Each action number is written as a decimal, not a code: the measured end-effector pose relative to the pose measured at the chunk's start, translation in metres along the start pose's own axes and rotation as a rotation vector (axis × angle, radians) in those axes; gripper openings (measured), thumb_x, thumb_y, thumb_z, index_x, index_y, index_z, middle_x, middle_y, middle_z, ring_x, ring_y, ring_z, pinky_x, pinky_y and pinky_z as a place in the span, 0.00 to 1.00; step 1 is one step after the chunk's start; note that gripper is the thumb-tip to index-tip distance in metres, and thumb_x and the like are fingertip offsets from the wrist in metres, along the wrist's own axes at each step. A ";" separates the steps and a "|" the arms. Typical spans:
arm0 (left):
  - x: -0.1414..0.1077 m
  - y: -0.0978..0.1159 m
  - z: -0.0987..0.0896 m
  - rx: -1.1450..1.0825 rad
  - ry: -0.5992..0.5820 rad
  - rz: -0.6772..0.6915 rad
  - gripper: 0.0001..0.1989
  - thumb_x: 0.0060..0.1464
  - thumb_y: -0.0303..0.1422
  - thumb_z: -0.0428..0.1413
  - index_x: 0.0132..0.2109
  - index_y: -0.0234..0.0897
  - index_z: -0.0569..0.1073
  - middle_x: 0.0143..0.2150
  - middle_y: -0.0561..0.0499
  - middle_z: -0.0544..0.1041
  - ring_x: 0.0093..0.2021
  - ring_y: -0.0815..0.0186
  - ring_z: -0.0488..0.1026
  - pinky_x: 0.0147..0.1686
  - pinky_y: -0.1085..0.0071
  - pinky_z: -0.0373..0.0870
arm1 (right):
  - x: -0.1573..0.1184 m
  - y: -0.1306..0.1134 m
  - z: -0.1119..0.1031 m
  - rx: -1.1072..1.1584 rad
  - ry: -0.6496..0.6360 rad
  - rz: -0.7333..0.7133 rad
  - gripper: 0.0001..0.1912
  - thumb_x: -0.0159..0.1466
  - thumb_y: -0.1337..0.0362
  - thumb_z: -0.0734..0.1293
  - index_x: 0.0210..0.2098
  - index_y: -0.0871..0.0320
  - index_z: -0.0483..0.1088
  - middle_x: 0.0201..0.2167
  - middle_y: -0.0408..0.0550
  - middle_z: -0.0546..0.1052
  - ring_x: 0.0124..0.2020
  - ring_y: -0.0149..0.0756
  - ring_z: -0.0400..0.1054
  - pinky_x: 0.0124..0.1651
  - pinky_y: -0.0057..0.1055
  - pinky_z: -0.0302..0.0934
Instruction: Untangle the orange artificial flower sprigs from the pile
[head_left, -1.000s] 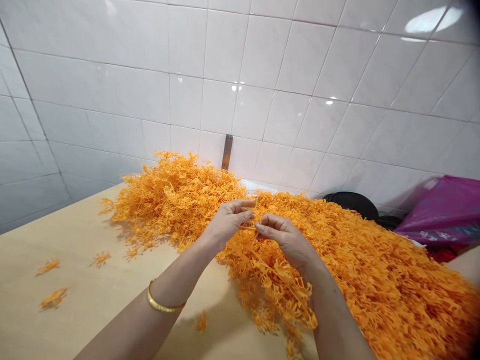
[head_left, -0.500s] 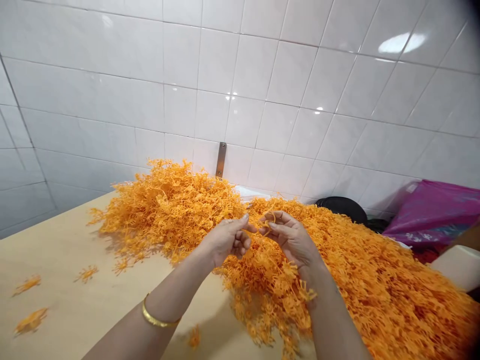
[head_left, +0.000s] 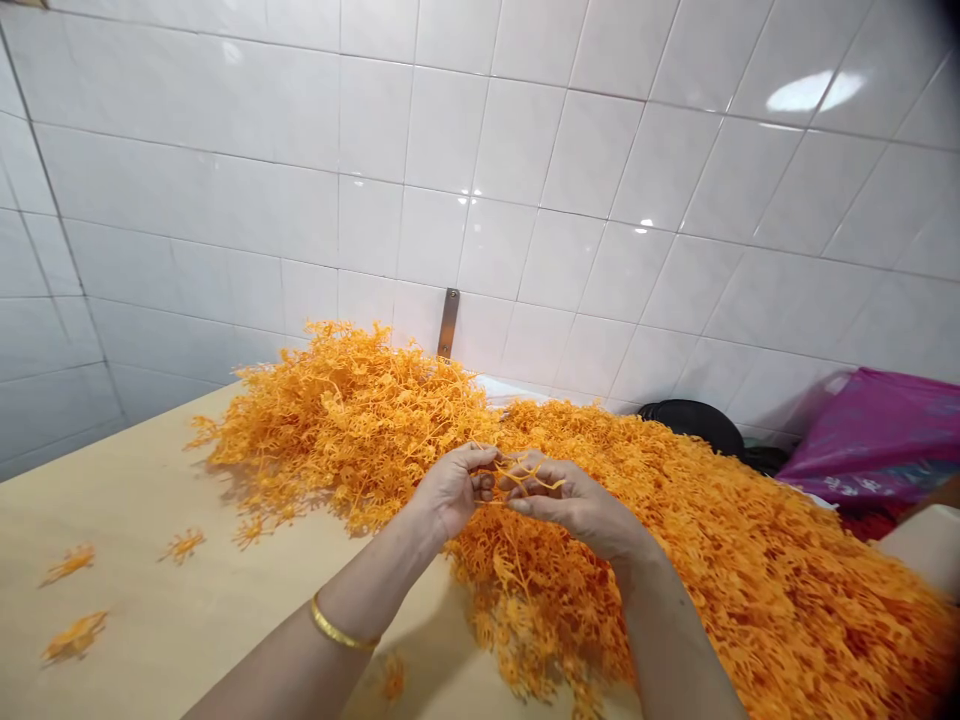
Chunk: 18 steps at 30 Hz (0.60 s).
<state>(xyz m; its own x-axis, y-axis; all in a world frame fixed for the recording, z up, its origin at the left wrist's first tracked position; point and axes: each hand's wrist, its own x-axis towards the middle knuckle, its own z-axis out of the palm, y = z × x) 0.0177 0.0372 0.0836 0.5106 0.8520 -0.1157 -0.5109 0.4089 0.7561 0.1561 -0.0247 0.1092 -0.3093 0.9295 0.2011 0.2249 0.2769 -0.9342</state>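
Observation:
A large heap of orange plastic sprigs point(head_left: 337, 430) spreads across the table and runs toward the lower right. My left hand point(head_left: 454, 490) and my right hand point(head_left: 570, 505) are close together above the heap, fingers curled. Between them, both hands pinch a thin orange sprig point(head_left: 529, 480), its ends showing past my fingertips. Part of the sprig is hidden by my fingers. A gold bangle point(head_left: 341, 630) circles my left wrist. Sprigs below my right forearm touch the arm.
The pale wooden table point(head_left: 150, 480) carries several loose sprigs point(head_left: 73, 636) at the left. White tiled walls point(head_left: 525, 150) stand behind, with a metal bracket point(head_left: 448, 322). A black object point(head_left: 694, 425), a magenta plastic bag point(head_left: 877, 435) and a pale object point(head_left: 930, 545) lie at the right.
My hands have drawn closer together and sit slightly lower, with the fingers curled in around the sprig. The view has shifted a little; the heap looks unchanged.

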 end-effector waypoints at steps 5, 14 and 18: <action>-0.005 0.003 0.002 0.089 -0.099 0.161 0.06 0.39 0.27 0.58 0.28 0.32 0.69 0.22 0.54 0.68 0.22 0.76 0.63 0.23 0.78 0.56 | -0.002 0.007 -0.012 0.371 0.072 0.004 0.08 0.52 0.64 0.66 0.32 0.56 0.67 0.30 0.42 0.68 0.31 0.31 0.65 0.41 0.35 0.59; -0.007 -0.005 0.005 0.301 -0.123 0.352 0.04 0.40 0.28 0.57 0.27 0.32 0.71 0.19 0.54 0.67 0.18 0.77 0.58 0.20 0.78 0.52 | 0.010 0.013 -0.006 0.360 0.131 0.177 0.15 0.53 0.54 0.65 0.30 0.60 0.67 0.26 0.45 0.69 0.25 0.30 0.66 0.34 0.31 0.60; -0.008 -0.005 0.009 0.121 -0.031 0.258 0.02 0.40 0.23 0.56 0.27 0.31 0.71 0.22 0.54 0.67 0.21 0.77 0.61 0.21 0.78 0.55 | 0.013 0.019 -0.002 0.272 0.126 0.075 0.13 0.53 0.57 0.65 0.24 0.62 0.67 0.22 0.44 0.68 0.25 0.27 0.62 0.31 0.26 0.59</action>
<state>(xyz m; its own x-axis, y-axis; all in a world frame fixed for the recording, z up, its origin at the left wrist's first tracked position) 0.0216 0.0253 0.0866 0.3969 0.9114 0.1087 -0.5413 0.1367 0.8296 0.1577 -0.0067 0.0949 -0.1807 0.9724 0.1477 -0.0177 0.1470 -0.9890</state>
